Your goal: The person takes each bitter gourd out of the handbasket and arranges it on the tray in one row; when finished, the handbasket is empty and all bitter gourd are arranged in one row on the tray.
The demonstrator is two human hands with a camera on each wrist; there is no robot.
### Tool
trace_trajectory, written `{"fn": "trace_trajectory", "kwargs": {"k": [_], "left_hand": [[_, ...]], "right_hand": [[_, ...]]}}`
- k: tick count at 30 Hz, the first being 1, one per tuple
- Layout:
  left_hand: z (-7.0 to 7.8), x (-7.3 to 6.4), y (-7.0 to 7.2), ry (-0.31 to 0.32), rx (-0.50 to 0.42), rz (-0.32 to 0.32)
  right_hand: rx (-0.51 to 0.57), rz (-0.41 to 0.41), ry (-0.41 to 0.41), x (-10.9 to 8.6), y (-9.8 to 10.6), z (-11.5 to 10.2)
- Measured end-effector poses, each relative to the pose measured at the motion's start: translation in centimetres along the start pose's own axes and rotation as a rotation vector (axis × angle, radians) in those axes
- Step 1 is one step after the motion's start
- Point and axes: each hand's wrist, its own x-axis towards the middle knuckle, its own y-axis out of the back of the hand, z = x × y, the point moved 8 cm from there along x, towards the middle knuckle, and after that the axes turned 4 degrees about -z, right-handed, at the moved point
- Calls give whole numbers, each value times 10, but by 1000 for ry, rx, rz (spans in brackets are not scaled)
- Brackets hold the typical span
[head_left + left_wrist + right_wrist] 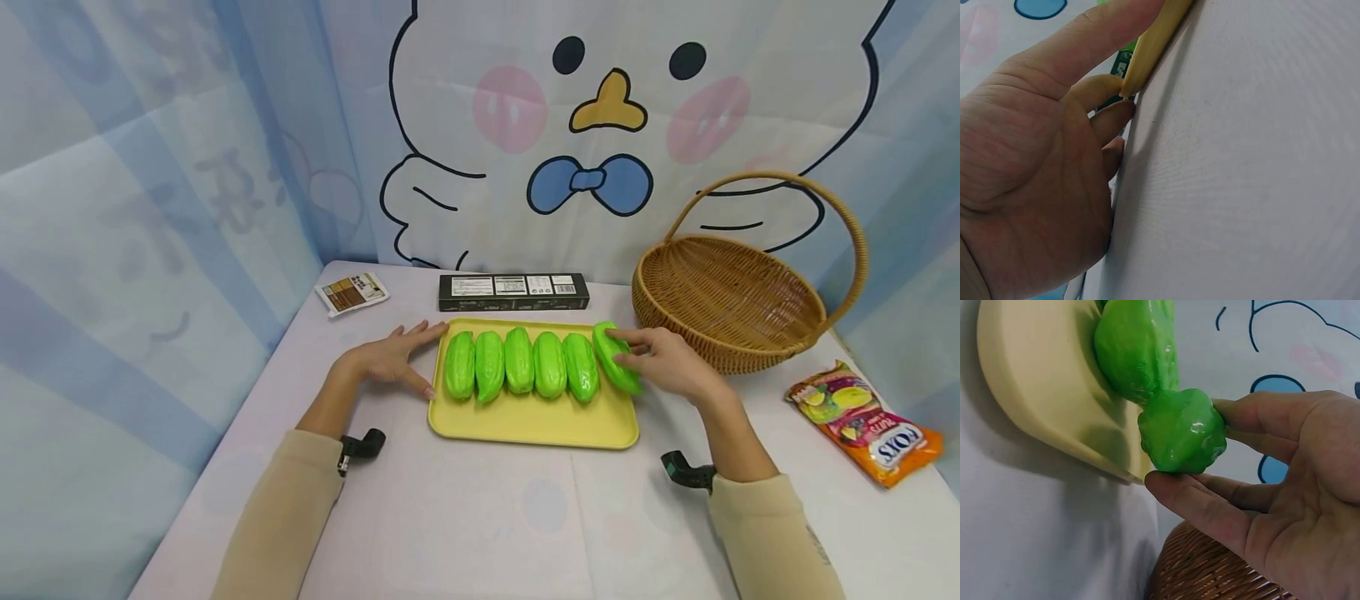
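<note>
Several bright green bitter melons (519, 361), glossy and ridged, lie side by side on a yellow tray (510, 427). At the tray's right end, my right hand (667, 360) pinches a bitter melon (613, 358) between thumb and fingers. The right wrist view shows this melon (1184, 432) end-on, beside the tray's rim, with another melon (1138, 347) behind it. My left hand (387, 357) touches the tray's left edge, thumb and fingers spread apart. In the left wrist view its thumb and forefinger meet the tray's rim (1154, 47).
A wicker basket (727, 358) with a tall handle stands at the back right. An orange snack bag (862, 421) lies right of it. Behind the tray is a long black box (513, 304); a small packet (352, 293) lies at the back left. Printed curtains surround the table.
</note>
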Motion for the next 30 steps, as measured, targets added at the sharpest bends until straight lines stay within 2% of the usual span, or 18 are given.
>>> {"fn": "trace_trajectory", "kwargs": {"k": [13,18,30], "left_hand": [[0,-3,1,15,-10,0],[0,-3,1,13,-10,3],[3,-5,1,-37,-8,3]], "right_hand": [[-64,-8,46,5,-5,4],[-85,-14,37,6,-5,7],[-117,-31,12,3,-5,7]]}}
